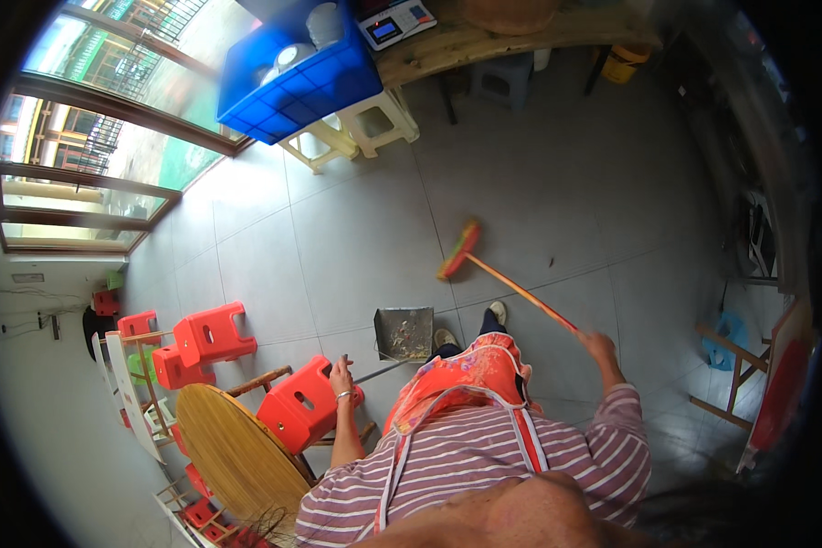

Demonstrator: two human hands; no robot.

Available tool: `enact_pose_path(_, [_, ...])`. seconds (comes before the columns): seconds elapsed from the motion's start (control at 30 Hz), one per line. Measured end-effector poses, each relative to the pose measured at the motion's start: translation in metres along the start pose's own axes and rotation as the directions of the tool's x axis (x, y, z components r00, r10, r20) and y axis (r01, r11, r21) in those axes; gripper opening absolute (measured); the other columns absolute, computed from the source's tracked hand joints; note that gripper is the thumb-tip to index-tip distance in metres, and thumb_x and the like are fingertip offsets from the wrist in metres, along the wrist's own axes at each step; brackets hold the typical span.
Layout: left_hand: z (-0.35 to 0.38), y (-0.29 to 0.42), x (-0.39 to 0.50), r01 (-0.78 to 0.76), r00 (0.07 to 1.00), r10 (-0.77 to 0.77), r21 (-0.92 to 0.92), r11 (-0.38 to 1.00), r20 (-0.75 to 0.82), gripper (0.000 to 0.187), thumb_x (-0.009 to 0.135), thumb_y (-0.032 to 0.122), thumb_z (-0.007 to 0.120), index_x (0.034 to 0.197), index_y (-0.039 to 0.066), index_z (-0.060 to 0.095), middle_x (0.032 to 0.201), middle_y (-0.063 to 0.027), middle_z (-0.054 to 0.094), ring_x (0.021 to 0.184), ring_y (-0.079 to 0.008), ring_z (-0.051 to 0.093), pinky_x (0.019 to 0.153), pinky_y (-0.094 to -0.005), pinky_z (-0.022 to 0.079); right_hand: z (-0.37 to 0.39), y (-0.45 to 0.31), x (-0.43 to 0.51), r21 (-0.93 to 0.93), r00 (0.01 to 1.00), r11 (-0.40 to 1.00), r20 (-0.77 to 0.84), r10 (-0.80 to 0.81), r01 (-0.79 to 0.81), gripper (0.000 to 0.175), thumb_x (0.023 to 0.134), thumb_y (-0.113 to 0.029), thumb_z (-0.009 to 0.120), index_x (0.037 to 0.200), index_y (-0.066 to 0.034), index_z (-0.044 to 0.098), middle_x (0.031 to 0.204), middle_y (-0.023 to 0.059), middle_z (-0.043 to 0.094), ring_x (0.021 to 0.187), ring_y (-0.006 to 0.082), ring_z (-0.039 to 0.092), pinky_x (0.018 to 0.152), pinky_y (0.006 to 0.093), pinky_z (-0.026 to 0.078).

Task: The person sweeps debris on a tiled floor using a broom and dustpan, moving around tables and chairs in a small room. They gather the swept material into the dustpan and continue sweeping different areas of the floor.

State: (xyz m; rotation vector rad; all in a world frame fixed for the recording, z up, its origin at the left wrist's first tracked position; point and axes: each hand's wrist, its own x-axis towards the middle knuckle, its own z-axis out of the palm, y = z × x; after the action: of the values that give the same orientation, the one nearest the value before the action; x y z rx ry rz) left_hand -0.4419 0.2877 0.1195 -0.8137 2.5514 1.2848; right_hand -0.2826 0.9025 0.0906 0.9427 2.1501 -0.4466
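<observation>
My right hand (599, 344) is closed around the orange handle of a broom (520, 293). The broom's red and yellow-green head (460, 250), slightly blurred, is on the grey tiled floor ahead of my feet. To the left, my left hand (341, 376) grips the long handle of a dustpan (404, 334). Its dark metal pan stands on the floor just left of my shoes, with crumbs and scraps in it. A small dark scrap (551, 262) lies on the floor to the right of the broom head.
Red plastic stools (301, 404) and a round wooden tabletop (236, 452) are close on my left. Ahead, a blue crate (308, 92) of dishes rests on cream stools (377, 123) beside a wooden table (452, 58). A folded-leg table (770, 383) and blue stool (726, 339) stand right.
</observation>
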Motion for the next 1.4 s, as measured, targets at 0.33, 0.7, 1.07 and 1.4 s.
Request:
enact_pose_path(0.33, [0.063,0.082,0.017,-0.051,0.999,0.05,-0.044,0.998,-0.006,0.045,0.085,0.043,0.042,0.071,0.005,0.061,0.043,0.001,0.037,0.038,-0.0088,0.034,0.037,-0.0268,0.027,-0.014,0.221,-0.106,0.158,0.92,0.929,-0.163,0.358,-0.334,0.075,0.073,-0.067,0.039,0.078,0.0046,0.061,0.078,0.0204,0.06,0.073,0.0343,0.057,0.065,0.0404,0.043])
enact_pose_path(0.7, [0.102,0.146,0.044,-0.065,0.997,0.07,-0.125,0.99,0.033,0.047,0.085,0.046,0.042,0.074,0.005,0.061,0.043,0.0025,0.036,0.037,-0.0071,0.035,0.036,-0.0241,0.028,-0.013,0.016,0.032,0.977,0.942,0.191,-0.023,-0.335,0.092,0.036,0.086,-0.034,0.047,0.061,-0.0091,0.042,0.051,-0.0039,0.034,0.042,0.0076,0.032,0.037,0.025,0.026])
enact_pose_path(1.07, [0.133,0.191,0.07,-0.004,0.998,0.013,-0.149,0.989,0.062,0.043,0.086,0.043,0.043,0.074,0.005,0.061,0.043,0.0034,0.036,0.037,-0.0061,0.035,0.035,-0.0229,0.027,-0.167,-0.297,0.212,0.996,0.967,0.083,0.05,-0.249,-0.03,0.038,0.089,-0.032,0.041,0.062,-0.0044,0.043,0.051,0.003,0.042,0.037,0.0093,0.039,0.032,0.0237,0.033])
enact_pose_path(1.4, [0.157,0.223,0.107,0.078,0.994,-0.073,-0.066,0.995,0.082,0.041,0.085,0.042,0.045,0.072,0.006,0.061,0.044,0.0026,0.037,0.038,-0.0069,0.034,0.036,-0.0237,0.028,-0.169,-0.359,0.29,0.87,0.994,0.487,0.105,-0.03,-0.077,0.036,0.086,-0.035,0.046,0.069,-0.0026,0.047,0.046,0.0055,0.044,0.033,0.0165,0.042,0.029,0.0305,0.031])
